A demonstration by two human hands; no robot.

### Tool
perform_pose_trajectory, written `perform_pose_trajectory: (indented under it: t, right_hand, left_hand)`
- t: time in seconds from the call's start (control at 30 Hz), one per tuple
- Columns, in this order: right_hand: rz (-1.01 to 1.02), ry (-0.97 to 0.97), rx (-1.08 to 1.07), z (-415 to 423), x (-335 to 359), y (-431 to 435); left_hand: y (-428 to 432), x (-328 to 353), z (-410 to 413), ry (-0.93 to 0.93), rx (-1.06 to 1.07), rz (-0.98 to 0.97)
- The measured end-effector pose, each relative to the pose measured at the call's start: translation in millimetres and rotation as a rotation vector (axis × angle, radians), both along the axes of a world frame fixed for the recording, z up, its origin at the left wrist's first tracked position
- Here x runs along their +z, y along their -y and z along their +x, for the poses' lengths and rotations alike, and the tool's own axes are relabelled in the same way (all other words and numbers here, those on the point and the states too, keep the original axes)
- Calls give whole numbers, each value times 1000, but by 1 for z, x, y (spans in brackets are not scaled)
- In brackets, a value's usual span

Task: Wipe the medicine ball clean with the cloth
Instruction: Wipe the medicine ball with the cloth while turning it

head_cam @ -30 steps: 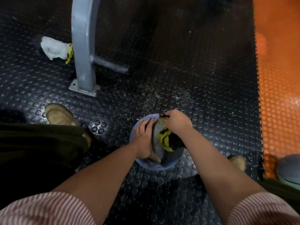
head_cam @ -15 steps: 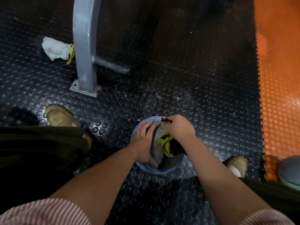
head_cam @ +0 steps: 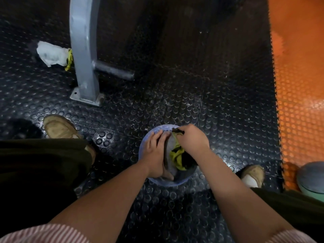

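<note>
Blue ball [head_cam: 149, 137], yellow-and-dark cloth [head_cam: 177, 157]

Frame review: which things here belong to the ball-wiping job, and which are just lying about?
Job in hand:
cloth, gripped by the right hand, with the left hand flat against it
blue basin under both hands
grey-green ball at the right edge, probably the medicine ball, untouched

Lying about:
white crumpled wad with a yellow strip
grey metal post

Lower centre: right hand [head_cam: 191, 139] grips yellow-and-dark cloth [head_cam: 177, 157] in round blue plastic bowl [head_cam: 164, 128]; left hand [head_cam: 155, 155] rests alongside.
</note>
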State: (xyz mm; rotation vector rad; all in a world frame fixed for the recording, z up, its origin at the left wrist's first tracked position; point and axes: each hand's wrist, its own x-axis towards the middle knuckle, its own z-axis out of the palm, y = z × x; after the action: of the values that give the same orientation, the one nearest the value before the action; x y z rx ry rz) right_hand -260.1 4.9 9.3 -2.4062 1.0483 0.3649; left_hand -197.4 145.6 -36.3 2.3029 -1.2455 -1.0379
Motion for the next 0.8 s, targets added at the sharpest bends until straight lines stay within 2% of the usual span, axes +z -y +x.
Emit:
perform_pose_trajectory:
  t: [0.2,0.33,0.47,0.63,0.8]
  right_hand:
    - [2,-9,14,-10,2,-7]
    - [46,96,-66,-40,7,-28]
    - [0,24,-11,-14,10,-16]
    - [66,-55,31,33,10,-1]
    - [41,-5,31,4,10,-19]
  left_hand:
    - [9,2,19,-15,30,0]
    - [7,1,21,-57,26,1]
    - [2,-3,15,-19,35,12]
    - [-5,-6,19,-70,110,-10]
    - [0,-4,24,-65,134,-10]
